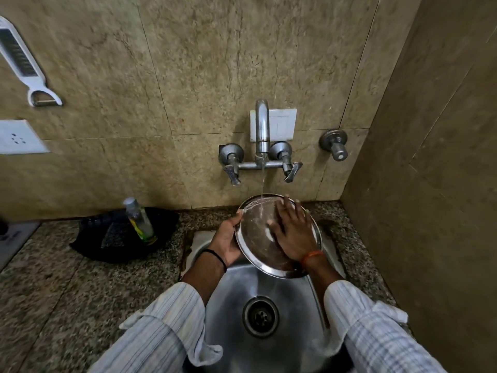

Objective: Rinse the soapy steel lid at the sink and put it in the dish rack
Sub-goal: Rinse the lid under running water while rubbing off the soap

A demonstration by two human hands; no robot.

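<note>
The round steel lid (pixel 258 246) is held tilted above the steel sink (pixel 269 286), under a thin stream of water running from the tap (pixel 262 130). My left hand (pixel 228 238) grips the lid's left rim. My right hand (pixel 293 232) lies flat on the lid's inner face, fingers spread. The water lands on the lid just left of my right fingers. No dish rack is in view.
A clear bottle (pixel 139 219) stands on a black cloth (pixel 121 238) on the speckled stone counter (pixel 67 286) at the left. Tiled walls close the back and the right side. A white peeler (pixel 27 68) and a socket (pixel 18 137) hang on the left wall.
</note>
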